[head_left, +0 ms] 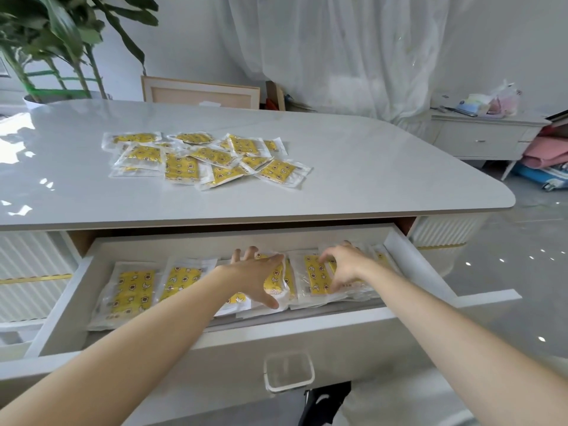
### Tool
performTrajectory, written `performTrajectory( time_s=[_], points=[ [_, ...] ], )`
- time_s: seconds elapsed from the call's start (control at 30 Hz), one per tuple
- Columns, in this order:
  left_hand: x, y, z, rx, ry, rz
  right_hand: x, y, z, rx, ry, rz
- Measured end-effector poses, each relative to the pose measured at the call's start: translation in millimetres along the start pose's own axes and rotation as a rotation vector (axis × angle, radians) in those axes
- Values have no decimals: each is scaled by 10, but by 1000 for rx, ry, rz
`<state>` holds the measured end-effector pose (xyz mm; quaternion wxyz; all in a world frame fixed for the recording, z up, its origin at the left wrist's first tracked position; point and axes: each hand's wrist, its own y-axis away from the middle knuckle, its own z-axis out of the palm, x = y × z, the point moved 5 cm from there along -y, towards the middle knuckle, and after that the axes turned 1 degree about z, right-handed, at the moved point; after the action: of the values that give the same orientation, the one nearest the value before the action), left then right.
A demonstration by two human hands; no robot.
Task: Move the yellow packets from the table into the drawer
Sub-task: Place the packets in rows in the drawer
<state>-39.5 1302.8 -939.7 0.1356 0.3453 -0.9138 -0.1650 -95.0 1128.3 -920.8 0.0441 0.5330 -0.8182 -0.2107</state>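
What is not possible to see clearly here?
- The packets under the left hand and right hand: head view, hands cover them.
- Count of the pile on the table: head view, packets overlap.
- Back of the drawer: head view, table hides it.
- Packet print: head view, too small.
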Motion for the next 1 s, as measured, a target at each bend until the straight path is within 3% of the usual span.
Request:
performTrajectory(
  time_s=[0.37,0.47,0.63,0.77,0.87,1.0],
  points=[
    [-81,314,-279,162,69,-27,-437,402,-526,102,-157,-215],
    [-166,509,-483,211,226,-11,-568,525,-762,155,-249,-247],
    [-282,813,-972,412,274,16,-766,543,-1148,323,-444,-258],
    [-505,886,-1326,598,460,-13,-915,320,-1315,428,-485,-259],
    [-763,800,-1525,743,408,-102,-1023,19,-1286,386,-428,-221],
    [-1024,552,-1549,728,209,-214,-1156,-396,-1157,373,-257,-175]
  ],
)
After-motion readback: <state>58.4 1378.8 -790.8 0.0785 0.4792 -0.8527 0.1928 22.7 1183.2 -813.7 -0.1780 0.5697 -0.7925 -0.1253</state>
